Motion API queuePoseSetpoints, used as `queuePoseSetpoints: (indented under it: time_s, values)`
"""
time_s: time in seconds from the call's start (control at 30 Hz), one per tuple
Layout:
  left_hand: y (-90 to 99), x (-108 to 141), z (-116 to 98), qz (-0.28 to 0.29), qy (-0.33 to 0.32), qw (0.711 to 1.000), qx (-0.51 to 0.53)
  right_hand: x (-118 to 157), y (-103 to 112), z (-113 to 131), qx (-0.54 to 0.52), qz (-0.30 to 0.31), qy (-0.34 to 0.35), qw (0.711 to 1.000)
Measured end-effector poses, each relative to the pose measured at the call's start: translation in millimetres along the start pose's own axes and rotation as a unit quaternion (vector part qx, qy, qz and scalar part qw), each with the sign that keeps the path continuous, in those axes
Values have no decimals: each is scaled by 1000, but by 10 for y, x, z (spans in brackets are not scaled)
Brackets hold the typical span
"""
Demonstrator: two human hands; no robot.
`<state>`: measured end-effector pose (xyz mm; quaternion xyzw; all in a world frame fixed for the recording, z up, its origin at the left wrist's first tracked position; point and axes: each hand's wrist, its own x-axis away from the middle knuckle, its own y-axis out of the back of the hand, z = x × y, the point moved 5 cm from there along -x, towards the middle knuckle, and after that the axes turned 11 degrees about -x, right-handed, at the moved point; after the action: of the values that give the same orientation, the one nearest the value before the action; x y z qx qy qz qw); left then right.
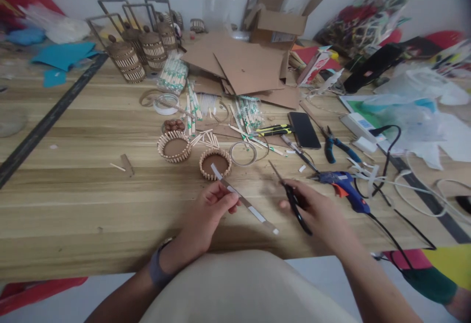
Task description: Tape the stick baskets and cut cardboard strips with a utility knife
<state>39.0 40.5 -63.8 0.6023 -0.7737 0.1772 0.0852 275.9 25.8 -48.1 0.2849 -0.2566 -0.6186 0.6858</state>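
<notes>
Pinched in my left hand (220,204) is a narrow brown strip (246,204) with white patches along it, slanting down to the right. Its upper end lies over a round basket (215,164) edged with small wooden sticks. My right hand (309,210) grips black scissors (292,200), blades pointing up and left; the strip and scissors are apart. A second stick-edged basket (174,147) stands to the left, with brown round pieces (174,125) behind it. Thin rings (243,153) lie right of the nearer basket.
A blue glue gun (344,188), pliers (340,148), a phone (304,130) and a yellow-black cutter (274,130) lie at the right. Cardboard sheets (250,65) and lantern-like pieces (127,60) stand behind. A person's arm (430,281) shows at bottom right.
</notes>
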Motion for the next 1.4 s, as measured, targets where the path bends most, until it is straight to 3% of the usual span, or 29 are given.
queuePoseSetpoints:
  time_s: [0.1,0.2,0.3,0.37,0.47,0.57,0.63,0.73,0.87,1.1,1.23,1.33,1.4]
  values:
    - [-2,-5,10,-1,-2,1000,-15,-33,129,-297,137,-32,-28,990]
    - [-13,-1,-1,3,-8,1000,-30,-41,150,-434,199,-20,-40,979]
    - [-19,10,-26,7,-10,999,-50,-50,115,-353,214,19,-51,975]
    - [-22,17,-35,8,-7,998,-62,-80,120,-159,224,11,-53,973]
    - [-42,15,-18,15,1,997,-77,-182,92,314,116,-14,11,993]
    - [-71,7,22,25,3,997,-66,-316,-84,747,-68,55,66,994]
    - [-78,4,47,29,4,998,-55,-392,-225,907,-125,105,63,985]
    - [-59,5,67,34,8,998,-52,-451,-373,974,-151,141,46,977]
    - [-10,-4,51,37,8,997,-61,-448,-411,919,-166,150,18,974]
    - [115,-32,17,-48,-7,998,-50,-347,-429,874,-177,218,5,960]
    - [211,-34,34,-95,-7,994,-53,-341,-251,622,-93,162,13,982]
    - [201,-59,78,-76,12,996,-39,-345,24,434,32,4,39,999]
    - [134,-80,111,-37,31,998,-30,-318,93,455,53,-58,76,994]
